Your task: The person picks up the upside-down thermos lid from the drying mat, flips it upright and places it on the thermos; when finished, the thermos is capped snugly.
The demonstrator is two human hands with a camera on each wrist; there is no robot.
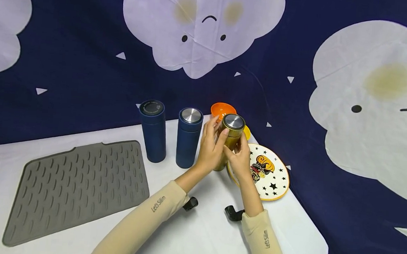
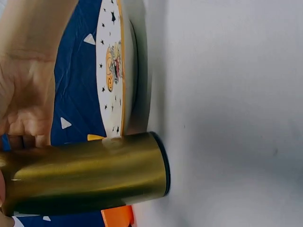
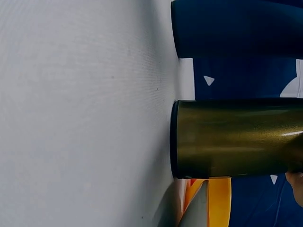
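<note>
A gold thermos flask (image 1: pixel 232 133) with a silver-topped lid stands nearly upright between my two hands. My left hand (image 1: pixel 210 150) grips its left side near the lid, thumb across the front. My right hand (image 1: pixel 240 160) holds the right side, lower down. In the left wrist view the flask (image 2: pixel 94 172) lies sideways across the picture, with the right hand's palm (image 2: pixel 28 97) above it. The right wrist view shows the flask's lower body (image 3: pixel 236 139); its base is at or just above the tabletop, I cannot tell which.
Two dark blue flasks (image 1: pixel 154 133) (image 1: pixel 188 141) stand upright to the left. Further left lies a grey drying mat (image 1: pixel 84 189). A star-patterned plate (image 1: pixel 274 178) sits at the right, partly behind my right hand. Behind the gold flask are an orange bowl (image 1: pixel 222 108) and something yellow (image 1: pixel 247 132).
</note>
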